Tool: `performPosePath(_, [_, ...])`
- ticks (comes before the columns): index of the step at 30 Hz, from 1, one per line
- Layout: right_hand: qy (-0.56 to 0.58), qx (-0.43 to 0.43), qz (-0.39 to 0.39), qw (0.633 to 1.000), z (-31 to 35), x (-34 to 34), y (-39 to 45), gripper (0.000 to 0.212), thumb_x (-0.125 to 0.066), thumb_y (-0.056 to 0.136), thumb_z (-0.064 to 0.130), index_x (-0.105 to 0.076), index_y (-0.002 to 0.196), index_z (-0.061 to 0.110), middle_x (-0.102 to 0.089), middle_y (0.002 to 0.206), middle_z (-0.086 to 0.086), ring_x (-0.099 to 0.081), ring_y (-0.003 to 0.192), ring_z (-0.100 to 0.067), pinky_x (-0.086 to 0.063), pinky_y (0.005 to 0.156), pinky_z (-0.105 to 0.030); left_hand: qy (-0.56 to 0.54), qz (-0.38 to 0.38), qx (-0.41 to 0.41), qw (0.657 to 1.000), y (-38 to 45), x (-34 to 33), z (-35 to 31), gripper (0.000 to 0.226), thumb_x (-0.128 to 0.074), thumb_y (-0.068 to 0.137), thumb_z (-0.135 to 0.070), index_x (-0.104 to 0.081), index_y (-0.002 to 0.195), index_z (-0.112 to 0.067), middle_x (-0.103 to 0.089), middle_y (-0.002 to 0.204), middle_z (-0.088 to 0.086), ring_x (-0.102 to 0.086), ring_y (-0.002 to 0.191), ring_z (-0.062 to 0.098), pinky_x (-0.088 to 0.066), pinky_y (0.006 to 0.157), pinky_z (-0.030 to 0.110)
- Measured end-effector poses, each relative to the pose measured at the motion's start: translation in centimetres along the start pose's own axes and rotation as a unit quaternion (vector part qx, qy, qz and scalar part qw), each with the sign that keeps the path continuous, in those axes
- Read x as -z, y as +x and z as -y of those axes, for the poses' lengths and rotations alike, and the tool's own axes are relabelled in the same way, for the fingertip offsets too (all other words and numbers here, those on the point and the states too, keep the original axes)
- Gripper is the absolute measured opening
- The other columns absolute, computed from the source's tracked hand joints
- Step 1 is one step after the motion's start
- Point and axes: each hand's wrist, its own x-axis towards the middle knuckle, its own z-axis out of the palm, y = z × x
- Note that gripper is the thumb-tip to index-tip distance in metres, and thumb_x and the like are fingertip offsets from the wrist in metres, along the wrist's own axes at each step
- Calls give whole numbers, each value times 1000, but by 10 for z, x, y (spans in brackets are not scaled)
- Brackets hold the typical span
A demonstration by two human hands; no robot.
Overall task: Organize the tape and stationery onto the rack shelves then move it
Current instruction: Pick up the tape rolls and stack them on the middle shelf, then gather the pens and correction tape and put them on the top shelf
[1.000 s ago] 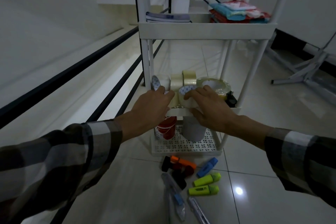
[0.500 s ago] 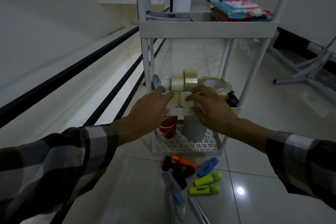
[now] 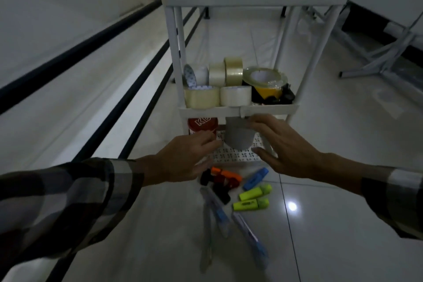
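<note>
Head view: two empty hands hover before a white rack (image 3: 238, 110) on a tiled floor (image 3: 343, 190).

Left hand (image 3: 183, 162) and right hand (image 3: 281, 151) show a wide, relaxed grip, holding nothing. Tape rolls (image 3: 233, 80) crowd the middle shelf; highlighters (image 3: 251, 199) and pens (image 3: 217, 210) lie on the floor below.

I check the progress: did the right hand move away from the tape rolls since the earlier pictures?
Yes. The right hand has come down off the tape rolls and now sits below the middle shelf, open, in front of the grey cup.
</note>
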Motion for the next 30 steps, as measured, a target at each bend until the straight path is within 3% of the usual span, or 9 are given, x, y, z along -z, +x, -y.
performPosePath(4, [43,-40,150,987,-3,-25,-41,61,-57,99,40,-36,154,22,-61,134,-1,-58,116,-13,-46,104,-36,-68,121,-16,990,-15,-33,-6,45,-63,96,-25,-56,141,-18,-60,126,8,-60,106,25,-56,81,43])
performPosePath(7, [45,-55,291,954,-3,-46,-63,63,-55,99,46,-33,155,25,-56,144,-1,-56,124,-14,-47,107,-35,-85,168,-51,981,-29,-51,-11,43,-59,95,-24,-59,136,-12,-63,131,13,-62,112,33,-57,91,46])
performPosePath(11, [56,-44,416,907,10,-68,-79,57,-55,101,47,-38,152,30,-57,143,2,-57,120,-14,-49,102,-32,-109,237,-57,964,-36,-73,-21,41,-64,94,-17,-63,133,-5,-63,128,16,-62,109,35,-55,85,48])
performPosePath(18, [92,-22,480,872,33,-95,-88,61,-55,102,35,-28,157,36,-51,140,-6,-57,119,-24,-53,95,-39,-80,314,-86,942,-40,-95,-31,41,-58,96,-25,-60,136,-14,-58,132,11,-56,115,31,-51,90,49])
performPosePath(21, [93,-15,513,853,40,-102,-84,62,-50,103,35,-22,159,41,-48,133,-13,-55,114,-30,-51,95,-44,-68,328,-89,938,-45,-100,-29,48,-65,90,-27,-59,136,-17,-58,133,7,-55,117,28,-50,93,45])
performPosePath(24, [71,-5,545,836,50,-111,-81,53,-52,102,36,-35,152,34,-43,134,-17,-55,107,-32,-52,90,-46,-49,306,-89,946,-51,-114,-31,42,-68,87,-23,-61,127,-17,-60,127,7,-57,109,28,-50,86,43])
performPosePath(30, [28,-18,539,842,53,-122,-90,38,-59,99,38,-55,132,18,-44,133,-20,-54,97,-28,-43,76,-35,8,270,-103,957,-47,-136,-34,25,-63,88,-20,-50,109,-22,-57,107,1,-53,93,24,-44,73,40])
